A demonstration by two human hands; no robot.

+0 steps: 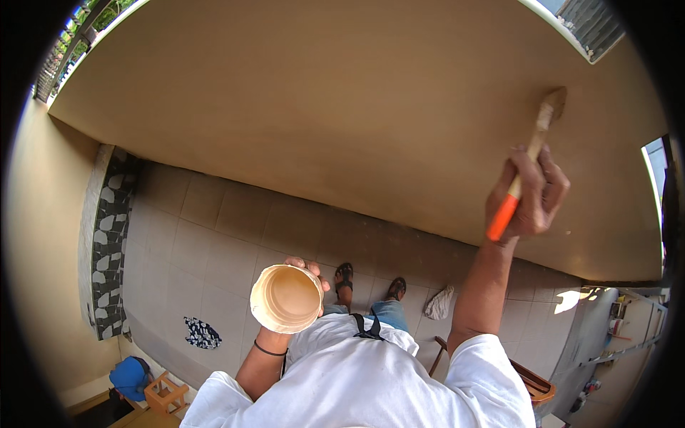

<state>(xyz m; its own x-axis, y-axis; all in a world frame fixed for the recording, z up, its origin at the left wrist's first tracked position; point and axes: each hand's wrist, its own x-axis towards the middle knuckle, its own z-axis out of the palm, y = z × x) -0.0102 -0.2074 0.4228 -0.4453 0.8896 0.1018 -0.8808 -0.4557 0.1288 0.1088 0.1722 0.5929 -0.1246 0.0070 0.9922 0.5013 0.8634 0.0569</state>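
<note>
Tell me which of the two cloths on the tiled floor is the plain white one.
The white cloth lies by the person's sandalled feet, near the wall. The other cloth, farther left, is dark blue with a white pattern.

Soft, even daylight fills the scene, and the tan wall (342,107) looks flat and slightly hazy. To the lower right of that wall a bright sun patch (569,299) glares on the floor tiles. Heavy fisheye distortion bends the wall's edges, and black vignette rings the frame.

No packages, labels, signs or screens anywhere here — just bare wall, tiled floor and plain, unmarked things.
</note>
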